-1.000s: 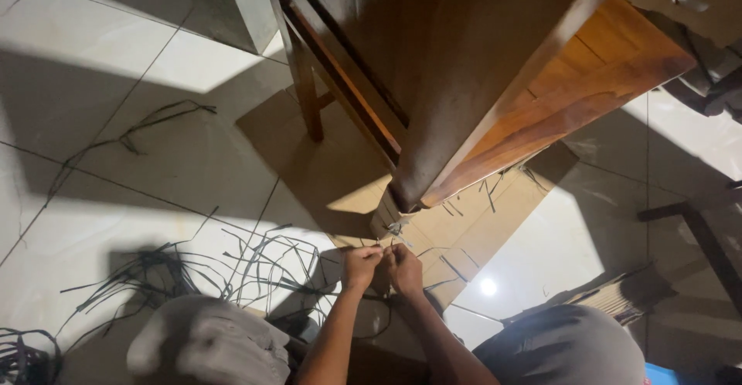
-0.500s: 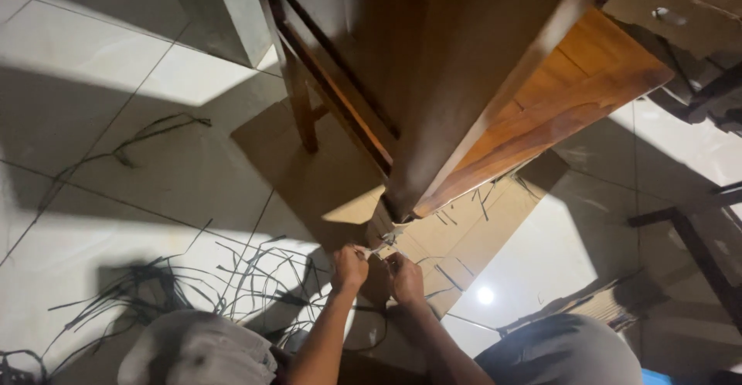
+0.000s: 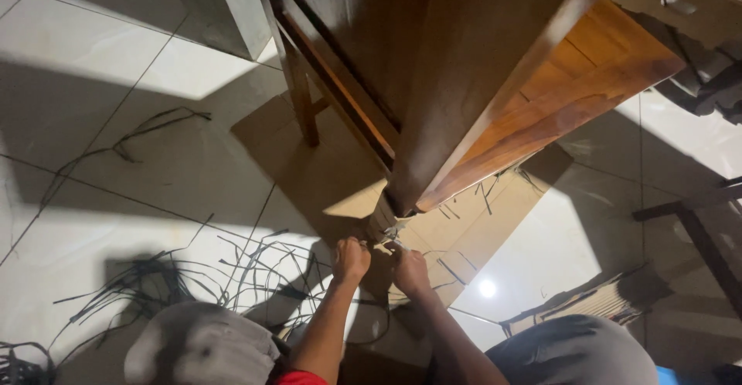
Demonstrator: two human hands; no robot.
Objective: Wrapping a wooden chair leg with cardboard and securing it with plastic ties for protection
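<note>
Tiled floor (image 3: 154, 168), cardboard (image 3: 479, 230) under furniture leg (image 3: 390, 215). My left hand (image 3: 352, 260) & right hand (image 3: 410, 270) both pinching leg wrapping (image 3: 384, 226), prob. for grip.

My left hand (image 3: 352, 260) and right hand (image 3: 410, 270) are closed side by side at the foot of a wooden table leg (image 3: 464, 99), where a wrapped cardboard sleeve (image 3: 384, 219) ends. Between my fingers is something thin and pale, perhaps a strip of tape; I cannot tell. The leg stands on a flattened cardboard sheet (image 3: 479, 230). Dark plastic straps (image 3: 232, 273) lie scattered on the white tile floor (image 3: 116, 192) near my left knee (image 3: 205, 346).
</note>
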